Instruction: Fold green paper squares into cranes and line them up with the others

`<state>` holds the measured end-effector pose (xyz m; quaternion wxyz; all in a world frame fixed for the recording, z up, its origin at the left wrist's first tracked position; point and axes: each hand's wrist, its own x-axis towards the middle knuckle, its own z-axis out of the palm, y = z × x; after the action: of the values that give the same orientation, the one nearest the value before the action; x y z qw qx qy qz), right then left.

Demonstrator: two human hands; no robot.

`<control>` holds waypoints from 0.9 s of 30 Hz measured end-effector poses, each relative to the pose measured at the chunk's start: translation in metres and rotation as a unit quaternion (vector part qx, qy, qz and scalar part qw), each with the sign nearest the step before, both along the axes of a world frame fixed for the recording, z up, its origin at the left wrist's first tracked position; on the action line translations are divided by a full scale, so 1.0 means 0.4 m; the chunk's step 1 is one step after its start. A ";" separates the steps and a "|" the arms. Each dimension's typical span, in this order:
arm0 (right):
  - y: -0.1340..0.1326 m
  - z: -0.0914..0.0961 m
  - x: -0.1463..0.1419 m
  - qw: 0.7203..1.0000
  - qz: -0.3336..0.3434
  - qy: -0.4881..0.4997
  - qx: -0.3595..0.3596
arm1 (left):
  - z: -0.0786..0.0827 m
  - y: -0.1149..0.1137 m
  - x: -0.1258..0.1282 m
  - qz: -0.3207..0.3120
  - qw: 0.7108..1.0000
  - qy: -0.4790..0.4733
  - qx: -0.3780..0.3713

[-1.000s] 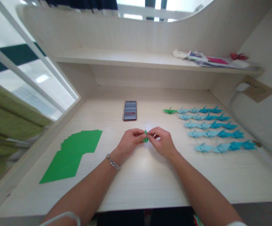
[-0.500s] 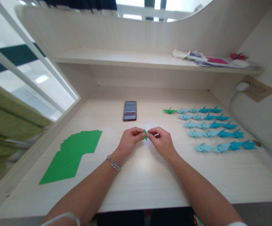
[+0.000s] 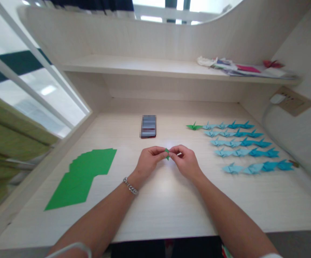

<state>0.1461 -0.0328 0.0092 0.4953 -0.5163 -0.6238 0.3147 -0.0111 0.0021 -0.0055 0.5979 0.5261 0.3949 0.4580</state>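
Note:
My left hand (image 3: 147, 160) and my right hand (image 3: 184, 160) meet over the middle of the pale desk (image 3: 160, 208). Both pinch a small folded piece of green paper (image 3: 167, 153) between thumb and fingertips. Most of that paper is hidden by my fingers. A silver bracelet (image 3: 130, 186) circles my left wrist. To the left lies a fanned stack of flat green paper sheets (image 3: 83, 175). One finished green paper crane (image 3: 194, 126) stands at the head of the rows of blue paper cranes (image 3: 243, 145) on the right.
A phone (image 3: 148, 126) lies on the desk behind my hands. The shelf (image 3: 155, 68) above carries papers and small items (image 3: 241, 68) at its right end. A wall socket with a plug (image 3: 290, 101) and cable sits on the right wall. A window frame (image 3: 34, 89) bounds the left.
The green paper piece looks smaller between my fingertips than a second ago, with less of it sticking out. My hands have stayed in nearly the same place.

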 end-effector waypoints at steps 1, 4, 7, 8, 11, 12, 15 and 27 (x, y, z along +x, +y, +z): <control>0.000 0.000 -0.001 1.000 0.000 -0.002 0.006 | -0.001 0.000 0.000 0.000 1.000 -0.001 0.002; -0.001 0.000 -0.001 1.000 0.002 -0.011 0.029 | -0.006 0.001 -0.001 -0.004 1.000 -0.014 -0.003; 0.000 0.000 0.001 0.998 0.007 -0.027 0.048 | -0.014 0.002 -0.001 -0.006 0.999 -0.030 -0.014; 0.000 0.000 0.002 0.998 0.009 -0.035 0.052 | -0.016 0.003 -0.001 -0.006 0.999 -0.035 -0.016; 0.000 0.001 0.003 0.997 0.014 -0.051 0.057 | -0.021 0.003 0.000 -0.004 0.999 -0.046 -0.018; -0.001 0.002 0.003 0.997 0.013 -0.051 0.057 | -0.022 0.002 0.000 -0.002 0.999 -0.046 -0.017; -0.002 0.003 -0.001 0.998 0.003 -0.044 0.048 | -0.019 0.001 0.001 0.004 0.999 -0.043 -0.009; -0.004 0.010 -0.005 0.999 -0.026 -0.032 -0.002 | -0.017 0.000 0.004 0.027 0.999 -0.041 0.014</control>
<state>0.1441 -0.0343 0.0132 0.4822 -0.5431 -0.6249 0.2862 -0.0097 0.0022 -0.0125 0.5938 0.5041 0.3778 0.5006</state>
